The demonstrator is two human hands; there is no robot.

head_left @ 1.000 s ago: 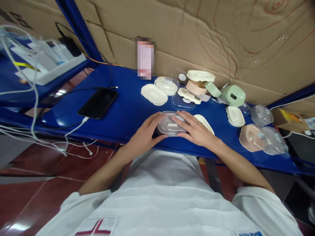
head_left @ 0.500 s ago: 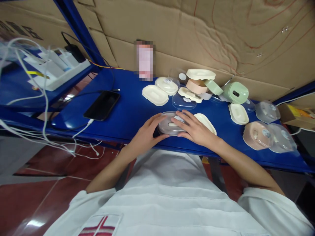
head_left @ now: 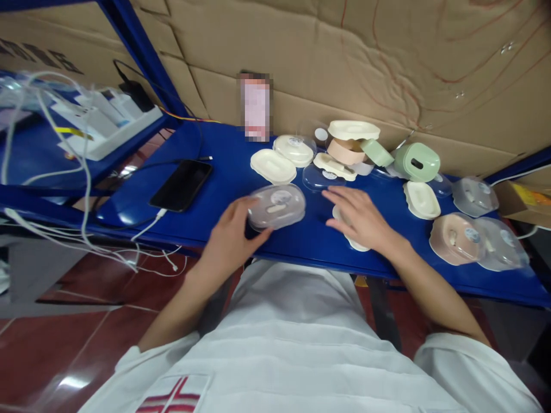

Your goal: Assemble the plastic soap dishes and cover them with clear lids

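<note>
My left hand (head_left: 230, 235) grips a clear oval box (head_left: 276, 206) with a cream insert inside, holding it slightly off the blue shelf (head_left: 215, 201). To the right, my right hand (head_left: 359, 218) is spread flat, fingers apart, resting over a cream oval tray (head_left: 355, 244) that it mostly hides. A clear lid (head_left: 322, 178) lies just beyond my right fingertips.
Cream trays (head_left: 272, 166), a pink base (head_left: 451, 238), a green box (head_left: 416, 162) and clear lids (head_left: 499, 244) are spread along the shelf's back and right. A black phone (head_left: 181, 184) on a white cable lies at left. Cardboard (head_left: 365, 63) backs the shelf.
My left hand has carried the clear box left and up, away from the right hand. The right hand let go of it and now lies over the cream tray.
</note>
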